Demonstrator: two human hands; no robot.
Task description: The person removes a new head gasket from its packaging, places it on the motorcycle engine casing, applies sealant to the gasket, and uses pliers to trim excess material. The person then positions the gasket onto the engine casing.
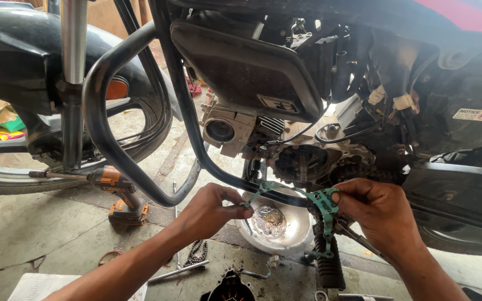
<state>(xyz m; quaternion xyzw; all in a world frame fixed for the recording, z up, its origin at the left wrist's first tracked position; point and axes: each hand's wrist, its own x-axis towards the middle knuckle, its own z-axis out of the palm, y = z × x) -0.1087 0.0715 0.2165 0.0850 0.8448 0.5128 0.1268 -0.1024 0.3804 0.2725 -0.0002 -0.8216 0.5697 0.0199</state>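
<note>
A thin green gasket (302, 195) stretches between both hands, just below the motorcycle's open engine case (302, 164). My left hand (210, 209) pinches its left end near the black crash-guard tube (140, 167). Gripping the right end, my right hand (380, 214) is beside the footpeg (328, 262). Exposed gears and a chain show inside the engine opening, right above the gasket.
A white bowl (294, 237) holding oily parts sits on the concrete floor under the engine. An orange cordless driver (119, 195) lies at left near the front wheel (6, 178). A loose chain (196, 252), a metal rod (177, 271) and a removed cover (230, 287) lie near my arms.
</note>
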